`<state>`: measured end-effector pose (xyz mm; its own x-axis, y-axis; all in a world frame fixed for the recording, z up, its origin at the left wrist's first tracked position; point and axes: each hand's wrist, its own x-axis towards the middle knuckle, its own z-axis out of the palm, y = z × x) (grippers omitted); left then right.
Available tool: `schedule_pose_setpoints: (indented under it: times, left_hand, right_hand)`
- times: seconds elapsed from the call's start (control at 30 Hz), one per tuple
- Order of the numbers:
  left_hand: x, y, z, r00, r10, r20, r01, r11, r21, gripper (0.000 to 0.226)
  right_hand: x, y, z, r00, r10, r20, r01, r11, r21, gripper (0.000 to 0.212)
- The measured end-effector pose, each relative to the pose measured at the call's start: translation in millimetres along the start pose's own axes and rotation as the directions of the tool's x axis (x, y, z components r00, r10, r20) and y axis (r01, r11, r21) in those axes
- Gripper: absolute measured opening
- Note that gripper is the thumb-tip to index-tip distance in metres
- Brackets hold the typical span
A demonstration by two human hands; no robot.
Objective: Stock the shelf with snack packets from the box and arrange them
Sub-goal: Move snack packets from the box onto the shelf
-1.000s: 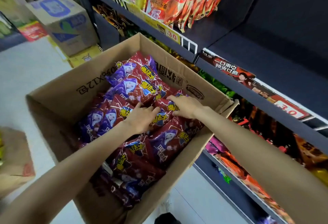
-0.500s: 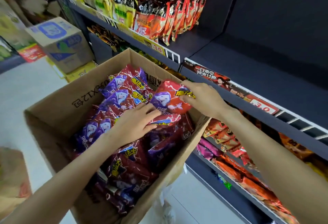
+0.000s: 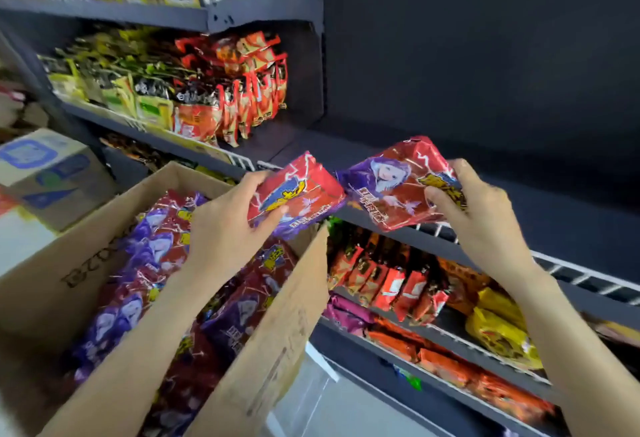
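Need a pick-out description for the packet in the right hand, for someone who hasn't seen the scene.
Start at the open cardboard box full of red-and-purple snack packets, then look up and right to the bare dark shelf. Two packets are held over its front edge; take the one in the right hand. That right-hand packet shows a purple cartoon figure face-up, unlike the left-hand packet.

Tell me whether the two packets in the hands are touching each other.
Cannot tell. In the head view the left packet and right packet meet edge to edge, but blur hides any gap.
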<state>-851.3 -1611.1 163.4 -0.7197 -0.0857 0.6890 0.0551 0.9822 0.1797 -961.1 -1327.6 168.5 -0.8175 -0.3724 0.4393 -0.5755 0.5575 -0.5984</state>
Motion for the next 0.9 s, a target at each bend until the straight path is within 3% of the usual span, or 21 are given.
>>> schedule_pose_setpoints:
  times: [0.17,0.33,0.43,0.73,0.8,0.9]
  left_hand:
    - [31,90,28,0.980,0.180,-0.080,-0.183,0.983,-0.032,0.041]
    - [61,194,70,0.955,0.290,-0.055,-0.295,0.937,-0.185,0.037]
    - [71,253,93,0.945,0.322,-0.065,-0.327,0.905,-0.274,0.037]
    - [97,397,145,0.877,0.450,-0.170,-0.478,0.779,-0.405,0.038]
    - [107,428,154,0.877,0.441,-0.190,-0.479,0.773,-0.416,0.037]
    - [121,476,168,0.888,0.417,-0.191,-0.459,0.788,-0.411,0.035]
  right_hand:
    - [-46,39,-90,0.985,0.029,-0.170,-0.049,0.992,-0.115,0.019]
    - [-98,79,-189,0.913,-0.176,-0.368,0.022,0.922,-0.386,0.026]
    - [-128,112,-248,0.866,-0.227,-0.446,-0.043,0.854,-0.518,0.024]
    - [-178,216,-348,0.914,-0.188,-0.360,-0.150,0.668,-0.729,0.037]
    - [-180,234,-351,0.935,-0.129,-0.331,-0.158,0.683,-0.713,0.037]
    - [-182,259,-353,0.977,0.104,-0.187,-0.190,0.824,-0.534,0.045]
